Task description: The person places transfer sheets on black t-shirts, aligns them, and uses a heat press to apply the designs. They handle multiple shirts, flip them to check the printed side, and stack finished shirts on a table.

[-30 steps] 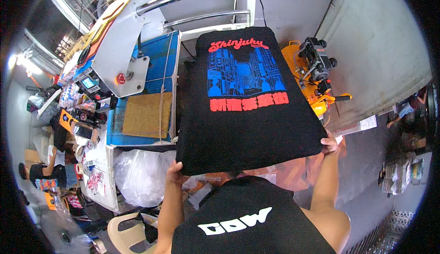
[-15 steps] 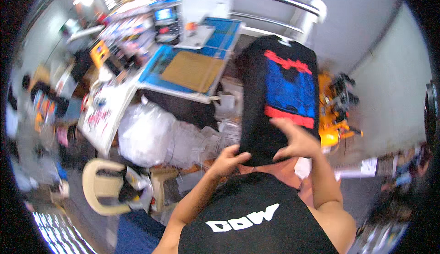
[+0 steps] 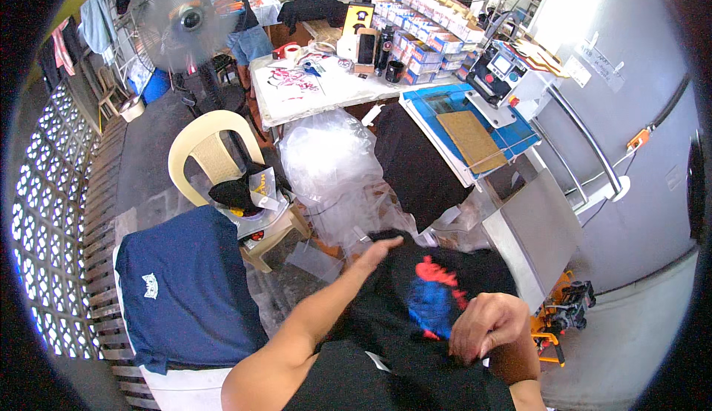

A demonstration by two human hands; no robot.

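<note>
A black T-shirt (image 3: 374,307) with a red and blue print (image 3: 430,300) is bunched in front of my body. My left hand (image 3: 380,254) grips the shirt's upper edge at its left side. My right hand (image 3: 489,326), curled with fingers bent down, holds the shirt at the right of the print, which is partly folded out of sight. Just beyond the shirt on the right is a grey platen (image 3: 530,222). A navy T-shirt (image 3: 189,292) with a small white emblem lies on a white surface at my left.
A cream plastic chair (image 3: 185,137) holds bags. Ahead are clear plastic bags (image 3: 319,159), a cluttered white table (image 3: 274,103) and a press with a blue pad (image 3: 519,140). A fan (image 3: 189,18) stands near a person (image 3: 248,44). An orange machine (image 3: 564,315) stands at right.
The black shirt has come off the platen, exposing it, and is now folded up close to my body. My hands have moved from its lower corners. The view has swung left, revealing the navy shirt.
</note>
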